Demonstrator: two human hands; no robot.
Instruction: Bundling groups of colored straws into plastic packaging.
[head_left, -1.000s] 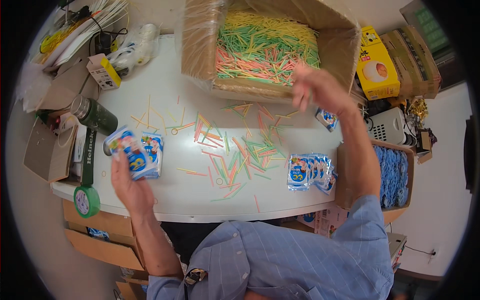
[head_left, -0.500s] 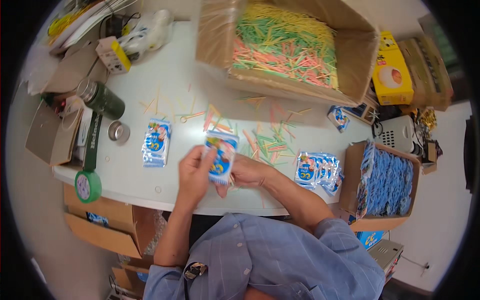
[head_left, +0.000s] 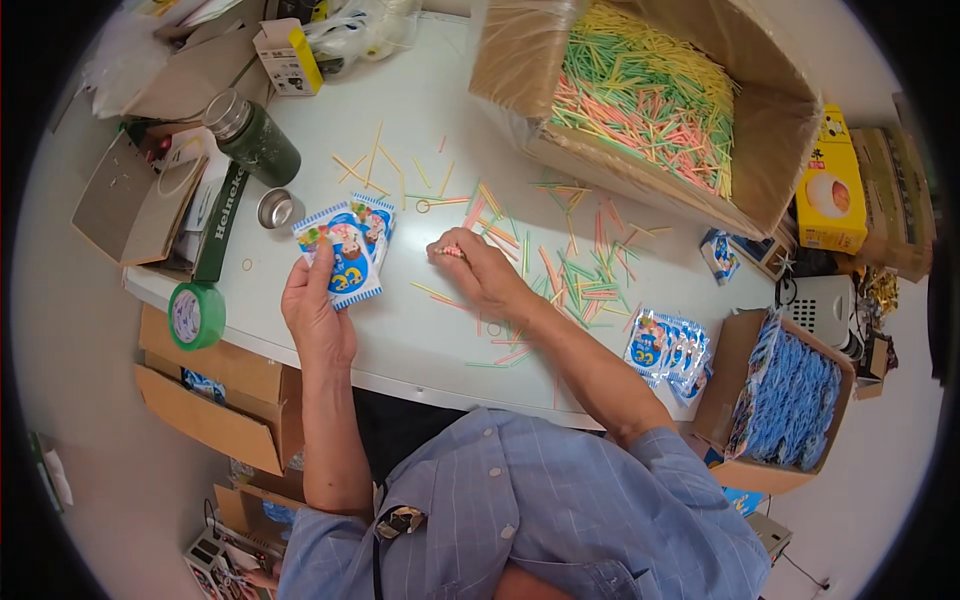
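Note:
My left hand [head_left: 322,315] grips a blue-and-white foil packet [head_left: 345,262] between thumb and fingers. The packet partly covers a small pile of similar packets [head_left: 374,218] on the left side of the table. My right hand [head_left: 485,275] is closed above the middle of the table. Small pink and pale stick ends show at its thumb side, so it seems to hold a little bunch of thin sticks. Around it lie many loose yellow, green and pink sticks [head_left: 575,285].
A large cardboard box [head_left: 640,165] of coloured sticks stands at the back. More packets [head_left: 665,350] lie at right, beside a carton [head_left: 785,390] packed with blue packets. On the left are a dark green flask [head_left: 255,140], a metal cup [head_left: 277,208] and green tape [head_left: 197,315].
My left hand has carried the packet left, away from my right hand and over the pile. My right hand is now apart and closed. The whole view has shifted.

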